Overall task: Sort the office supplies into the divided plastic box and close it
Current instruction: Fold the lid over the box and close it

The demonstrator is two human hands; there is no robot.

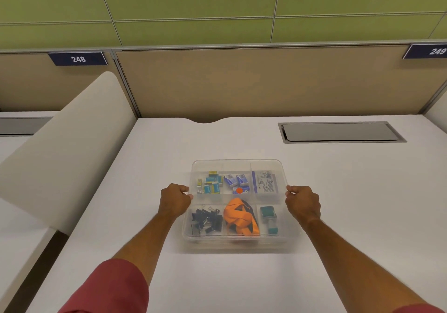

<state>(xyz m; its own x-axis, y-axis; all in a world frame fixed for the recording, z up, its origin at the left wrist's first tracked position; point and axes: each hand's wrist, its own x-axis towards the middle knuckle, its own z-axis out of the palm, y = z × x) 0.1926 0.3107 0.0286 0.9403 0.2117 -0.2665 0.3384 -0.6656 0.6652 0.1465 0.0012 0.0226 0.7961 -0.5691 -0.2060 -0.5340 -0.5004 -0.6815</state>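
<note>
Gripping the clear box (pixel 238 165) mid-tabletop (pixel 338 191) with both hands, left hand (pixel 175 200) curled at 9 o'clock, right hand (pixel 302 201) at 3, everything sorted, probably seating the lid, next pressing down evenly till shut.
</note>
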